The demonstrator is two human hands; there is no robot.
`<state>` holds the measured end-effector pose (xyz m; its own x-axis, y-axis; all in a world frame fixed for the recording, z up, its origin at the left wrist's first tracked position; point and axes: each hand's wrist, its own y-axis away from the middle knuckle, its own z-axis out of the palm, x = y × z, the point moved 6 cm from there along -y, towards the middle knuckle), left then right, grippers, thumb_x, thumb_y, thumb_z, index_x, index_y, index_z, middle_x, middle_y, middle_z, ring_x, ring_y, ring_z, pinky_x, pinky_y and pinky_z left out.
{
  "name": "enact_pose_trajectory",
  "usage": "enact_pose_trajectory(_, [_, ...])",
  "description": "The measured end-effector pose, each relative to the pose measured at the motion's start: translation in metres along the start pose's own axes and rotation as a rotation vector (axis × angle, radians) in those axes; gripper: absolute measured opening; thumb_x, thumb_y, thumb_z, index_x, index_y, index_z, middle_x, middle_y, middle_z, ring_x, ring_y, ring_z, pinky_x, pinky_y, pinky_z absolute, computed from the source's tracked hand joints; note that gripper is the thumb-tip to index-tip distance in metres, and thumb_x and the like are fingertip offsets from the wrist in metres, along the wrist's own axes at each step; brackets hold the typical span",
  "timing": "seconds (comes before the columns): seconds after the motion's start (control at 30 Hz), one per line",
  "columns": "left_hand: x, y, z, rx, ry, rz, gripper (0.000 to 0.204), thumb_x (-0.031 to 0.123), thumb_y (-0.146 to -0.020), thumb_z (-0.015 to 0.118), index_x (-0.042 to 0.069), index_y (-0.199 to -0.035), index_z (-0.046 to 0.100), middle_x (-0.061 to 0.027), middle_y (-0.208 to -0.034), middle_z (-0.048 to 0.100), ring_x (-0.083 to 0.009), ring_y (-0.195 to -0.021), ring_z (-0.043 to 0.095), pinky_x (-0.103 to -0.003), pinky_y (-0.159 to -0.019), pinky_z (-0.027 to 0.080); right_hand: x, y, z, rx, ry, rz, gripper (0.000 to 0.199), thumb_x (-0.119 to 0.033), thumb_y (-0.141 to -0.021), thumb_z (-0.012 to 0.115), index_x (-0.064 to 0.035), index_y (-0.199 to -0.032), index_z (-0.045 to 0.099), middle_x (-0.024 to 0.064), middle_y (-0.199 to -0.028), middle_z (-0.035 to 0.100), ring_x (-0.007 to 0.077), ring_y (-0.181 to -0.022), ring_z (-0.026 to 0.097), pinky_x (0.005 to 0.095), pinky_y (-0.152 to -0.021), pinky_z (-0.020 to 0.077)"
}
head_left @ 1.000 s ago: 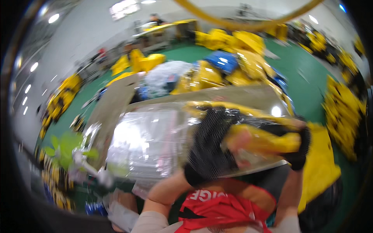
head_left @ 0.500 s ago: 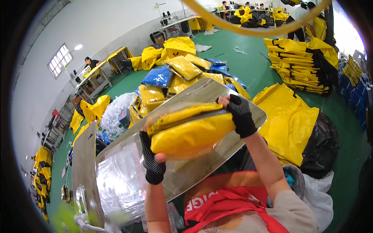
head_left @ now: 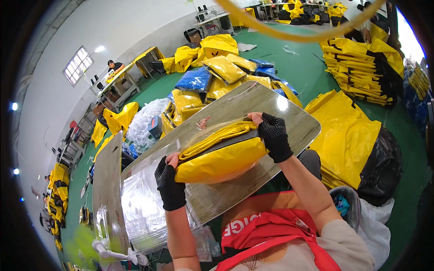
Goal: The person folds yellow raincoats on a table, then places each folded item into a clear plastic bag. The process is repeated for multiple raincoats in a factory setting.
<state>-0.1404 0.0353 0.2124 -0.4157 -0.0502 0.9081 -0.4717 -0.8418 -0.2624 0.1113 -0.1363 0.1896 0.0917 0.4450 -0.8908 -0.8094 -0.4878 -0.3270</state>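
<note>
Between my hands is a thick folded yellow tarpaulin bundle [head_left: 219, 165] with a dark band along its folds, inside a clear plastic bag. My left hand [head_left: 171, 183], in a black fingerless glove, closes on the bundle's left end, its thumb and fingertips at the upper corner. On the far right end, my right hand [head_left: 275, 135], gloved alike, grips the upper corner with the thumb on top. The folded edges face upward, and loose clear film shows above and below the bundle. It is held over the wood-grain table [head_left: 289, 119]; whether its underside touches the top cannot be seen.
A stack of clear plastic bags [head_left: 142, 207] lies on the table's left part. Beyond the table is a heap of bagged yellow and blue packs [head_left: 224, 70]. Yellow sheets [head_left: 339, 135] lie at right beside a bin [head_left: 346, 205]. A yellow hoop [head_left: 289, 36] crosses the top. A person [head_left: 115, 67] sits far left.
The bundle has come slightly nearer to me over the table and its motion blur is gone. Both hands keep hold of its ends. The whole view has shifted a little.
</note>
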Motion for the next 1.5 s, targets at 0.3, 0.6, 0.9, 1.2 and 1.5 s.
enact_pose_trajectory(0.3, [0.12,-0.027,0.023,-0.125,-0.121,0.295,0.029,0.022,-0.091,0.058,-0.004,-0.101,0.062,-0.0128,-0.096,0.067,-0.0202,-0.089,0.064,-0.031,-0.083,0.048,-0.165,-0.019,0.047,-0.07,0.365,-0.689,0.026,-0.023,-0.092,0.058,0.0,-0.097,0.069,0.0099,-0.081,0.068,0.0155,-0.073,0.063,0.0273,-0.07,0.0494])
enact_pose_trajectory(0.6, [0.048,-0.036,0.126,-0.394,-0.444,0.318,0.016,0.016,-0.087,0.059,0.002,-0.079,0.059,-0.0077,-0.073,0.064,-0.019,-0.076,0.065,-0.031,-0.07,0.05,-0.067,0.045,0.038,-0.794,0.877,-0.316,0.106,-0.037,-0.062,0.085,-0.001,-0.143,0.026,0.0191,-0.134,0.046,0.0255,-0.124,0.045,0.0314,-0.104,0.0329])
enact_pose_trajectory(0.9, [-0.023,0.06,0.101,0.456,-0.392,0.587,0.092,0.031,-0.081,0.072,0.001,-0.146,0.014,-0.0162,-0.145,0.027,-0.026,-0.135,0.024,-0.036,-0.112,0.014,-0.019,0.081,-0.135,0.19,0.05,-0.082,0.032,-0.017,-0.086,0.065,-0.0017,-0.113,0.057,0.0081,-0.106,0.064,0.0186,-0.099,0.06,0.0325,-0.087,0.0482])
enact_pose_trajectory(1.2, [-0.115,0.09,0.032,-0.333,0.315,-0.642,0.048,0.017,-0.079,0.067,0.001,-0.122,0.054,-0.0093,-0.107,0.063,-0.0197,-0.094,0.063,-0.032,-0.083,0.051,0.044,0.169,-0.105,-0.244,-0.523,0.506,0.051,-0.033,-0.09,0.06,-0.0036,-0.129,0.044,0.0109,-0.128,0.051,0.0226,-0.112,0.052,0.0329,-0.092,0.0442])
enact_pose_trajectory(1.5, [-0.172,0.241,-0.065,-0.381,-0.073,-0.647,0.085,0.028,-0.078,0.073,0.002,-0.143,0.025,-0.0098,-0.141,0.039,-0.0214,-0.132,0.033,-0.035,-0.109,0.024,0.092,0.268,-0.117,-0.36,0.033,0.822,0.058,-0.022,-0.085,0.066,0.0006,-0.133,0.042,0.0081,-0.123,0.055,0.0183,-0.113,0.051,0.0305,-0.098,0.0393])
